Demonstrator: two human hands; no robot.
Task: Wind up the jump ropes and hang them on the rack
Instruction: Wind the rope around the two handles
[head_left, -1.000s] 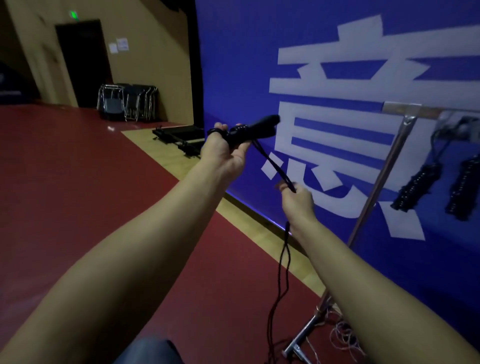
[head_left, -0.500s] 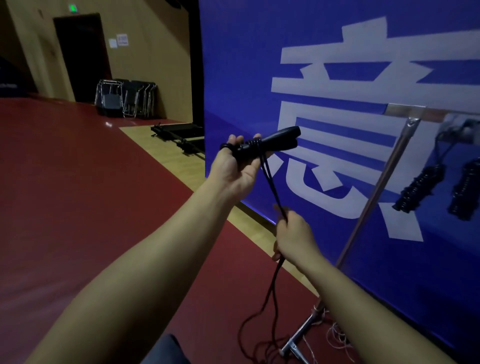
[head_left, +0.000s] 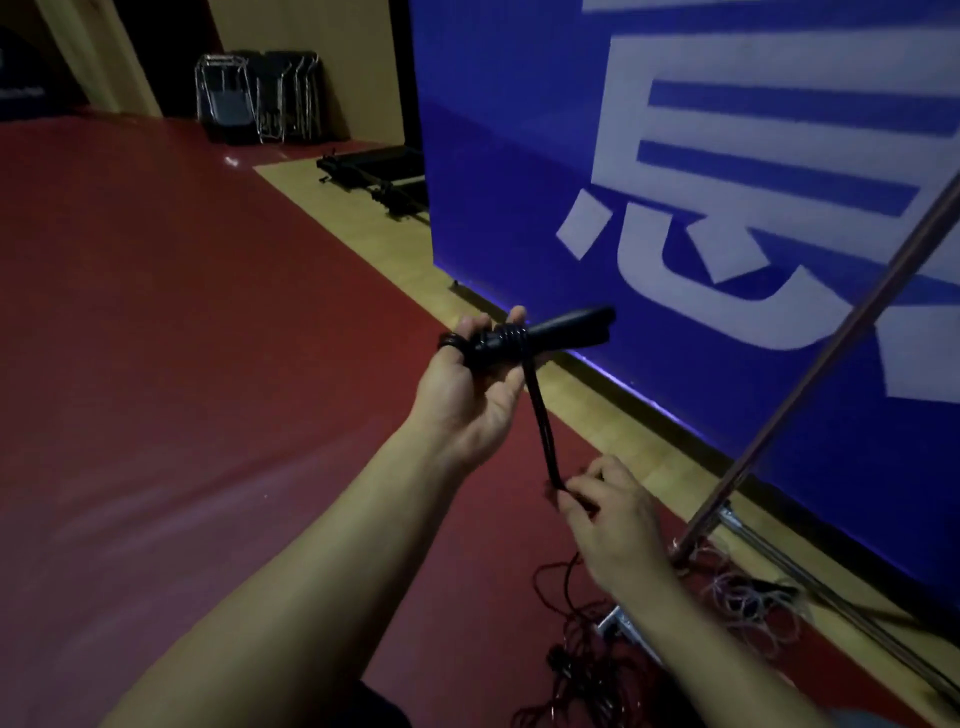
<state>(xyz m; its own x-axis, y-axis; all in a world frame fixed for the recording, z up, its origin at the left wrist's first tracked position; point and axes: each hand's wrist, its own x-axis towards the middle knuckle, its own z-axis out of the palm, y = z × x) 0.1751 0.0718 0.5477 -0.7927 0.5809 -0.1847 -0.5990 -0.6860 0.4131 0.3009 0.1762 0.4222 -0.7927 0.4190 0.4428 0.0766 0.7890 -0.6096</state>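
Head view, left to right: folded chairs (head_left: 260, 96) lean against the far wall beyond the red floor (head_left: 182, 312). At centre the left hand (head_left: 470, 387) is raised palm-up, its fingers curled round the jump rope handles (head_left: 540, 336), with a few turns of black cord already wound about them near the fingers. The handles' long axis lies nearly level, pointing right and slightly up toward the blue banner (head_left: 675, 182).

From the wound turns the rope (head_left: 543, 431) runs taut, down and a little right, to the right hand (head_left: 605, 512), which sits lower and closer to the body than the left. Its thumb and fingertips pinch the doubled cord; the other fingers are loosely bent. Below that hand the rest of the cord lies in a loose tangle on the floor (head_left: 576, 670), so much is left to wind.

Next move, as I judge it: the right hand carries the cord up and over the handles, crossing their axis, while the left keeps them steady. The slack could snag in the tangle.

At far right the slanted leg of the rack (head_left: 810, 379) rises from its foot; the hanging bar is out of view.
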